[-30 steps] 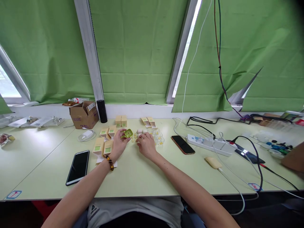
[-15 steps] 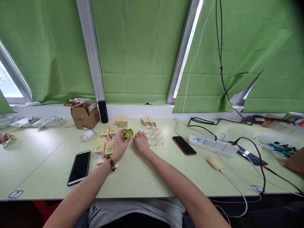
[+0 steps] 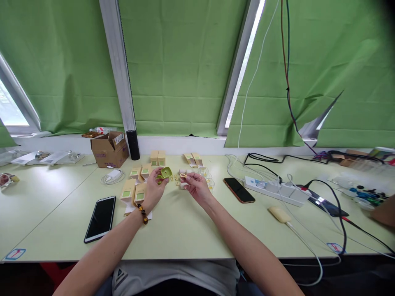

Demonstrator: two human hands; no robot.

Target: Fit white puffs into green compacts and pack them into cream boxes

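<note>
My left hand [image 3: 154,188], with a beaded bracelet at the wrist, pinches a small green square dish [image 3: 166,172] with a dark spot in its middle. Its open side faces me. Between the thumb and fingers of my right hand [image 3: 199,188] is a small pale yellow loop [image 3: 183,175], just right of the dish. Several tiny yellow pieces [image 3: 177,183] lie on the table between my hands. Small white cylinders [image 3: 182,186] are partly hidden behind my right fingers. Clear plastic cups [image 3: 211,183] with yellow centres stand behind that hand, partly covered by it.
Small cardboard boxes with green windows [image 3: 127,191] stand by my left wrist. Phones lie at left [image 3: 100,218] and right [image 3: 239,190]. A power strip [image 3: 274,190] with tangled cables occupies the right side. At the back are a brown carton [image 3: 109,150] and a black cylinder [image 3: 133,145].
My right hand has moved right, away from the tabletop beside the dish, and now shows the pale yellow loop in its fingers. My left hand keeps the green dish in nearly the same place.
</note>
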